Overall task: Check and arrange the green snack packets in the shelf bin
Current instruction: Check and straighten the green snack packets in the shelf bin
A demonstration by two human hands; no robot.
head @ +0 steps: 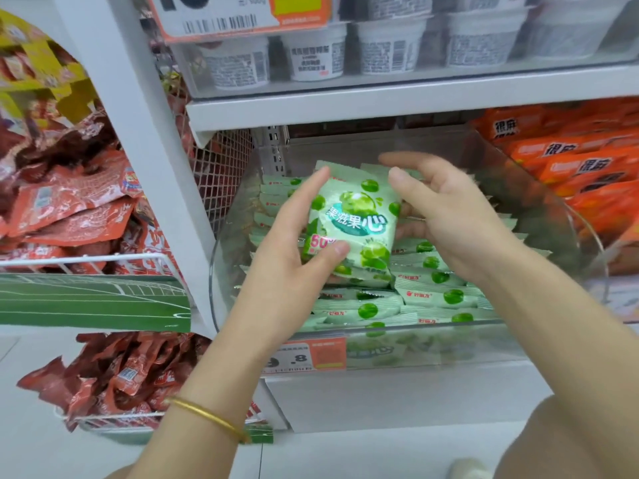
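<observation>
A white shelf [345, 108] carries a clear plastic bin [432, 344] filled with stacked green snack packets [432, 295]. Above the pile, both hands grip one raised green packet [356, 223]. The left hand [290, 250] pinches its left edge, and the right hand [446, 209] clasps its right edge, thumb in front. A gold bangle [207, 418] circles the left wrist.

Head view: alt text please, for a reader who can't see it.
The left hand and right hand hold a green snack packet above the clear bin of matching packets. Red packets fill wire baskets at left, orange packets at right.
</observation>
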